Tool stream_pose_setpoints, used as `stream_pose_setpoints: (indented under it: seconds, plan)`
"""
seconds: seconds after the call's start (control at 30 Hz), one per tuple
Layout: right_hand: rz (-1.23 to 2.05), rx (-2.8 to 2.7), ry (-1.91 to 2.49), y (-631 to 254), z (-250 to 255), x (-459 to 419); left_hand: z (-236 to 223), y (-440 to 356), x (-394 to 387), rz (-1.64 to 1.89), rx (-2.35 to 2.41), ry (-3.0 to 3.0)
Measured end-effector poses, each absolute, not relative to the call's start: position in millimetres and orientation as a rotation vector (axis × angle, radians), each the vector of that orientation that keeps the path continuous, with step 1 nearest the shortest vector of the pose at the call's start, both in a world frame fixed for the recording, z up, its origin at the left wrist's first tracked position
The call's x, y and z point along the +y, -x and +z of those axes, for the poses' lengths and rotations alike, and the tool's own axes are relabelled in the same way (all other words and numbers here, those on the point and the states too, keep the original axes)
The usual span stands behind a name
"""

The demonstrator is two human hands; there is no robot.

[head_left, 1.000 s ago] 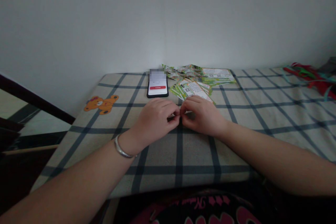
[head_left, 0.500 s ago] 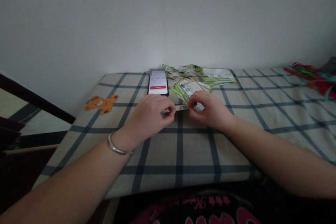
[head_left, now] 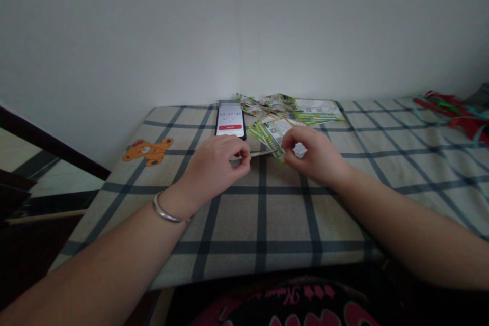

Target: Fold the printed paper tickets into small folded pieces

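My left hand [head_left: 218,168] wears a silver bangle [head_left: 165,210] at the wrist and is pinched closed on one end of a thin paper strip [head_left: 262,153]. At the strip's other end, my right hand [head_left: 315,154] pinches too, thumb against fingers. The strip shows nearly edge-on, so its print is hard to read. Just beyond it lie fanned green-and-white printed cards [head_left: 274,130], partly covered by my right hand. A small white piece [head_left: 300,150] shows inside the curl of my right fingers; what it is I cannot make out.
A phone [head_left: 229,125] with a timer lies behind my left hand. Crumpled green wrappers [head_left: 273,103] and a stack of printed cards [head_left: 317,108] lie near the wall. A bear decal [head_left: 148,152] is at left, red cloth strips [head_left: 456,112] at far right, on the checked tablecloth [head_left: 263,224].
My hands have drawn slightly apart, the right one moving right and the left one a little left. The strip between them has tilted to a thinner, edge-on view.
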State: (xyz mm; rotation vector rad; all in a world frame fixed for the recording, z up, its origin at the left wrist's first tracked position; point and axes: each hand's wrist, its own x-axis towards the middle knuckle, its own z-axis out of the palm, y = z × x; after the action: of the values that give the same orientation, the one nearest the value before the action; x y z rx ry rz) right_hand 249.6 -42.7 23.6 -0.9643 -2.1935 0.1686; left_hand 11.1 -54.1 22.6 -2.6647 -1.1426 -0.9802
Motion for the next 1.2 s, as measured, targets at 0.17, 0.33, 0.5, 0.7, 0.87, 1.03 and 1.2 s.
stream_pose_setpoints:
  seconds: [0.17, 0.33, 0.5, 0.7, 0.87, 1.03, 1.2]
  plan:
    - [0.131, -2.271, 0.840, -250.8, 23.5, -42.8, 23.1, -11.6, -55.4, -0.955, -1.141, 2.686]
    - [0.081, -2.351, 0.799, -245.0, 19.1, -42.7, 22.0, -13.7, -58.3, -0.915, -1.049, 2.714]
    - [0.089, -2.408, 0.727, -238.6, 17.5, -46.1, 20.3, -18.2, -61.7, -0.842, -1.010, 2.699]
    - [0.067, -2.471, 0.697, -230.6, 17.9, -51.5, 21.3, -21.9, -64.1, -0.740, -0.930, 2.658]
    - [0.025, -2.479, 0.690, -232.6, 18.0, -51.7, 22.5, -18.9, -61.6, -0.655, -0.896, 2.647]
    - [0.005, -2.464, 0.710, -239.3, 20.7, -50.1, 26.0, -11.4, -55.9, -0.594, -0.896, 2.638]
    - [-0.013, -2.484, 0.697, -245.1, 19.8, -46.6, 31.1, -3.0, -50.7, -0.538, -0.908, 2.628]
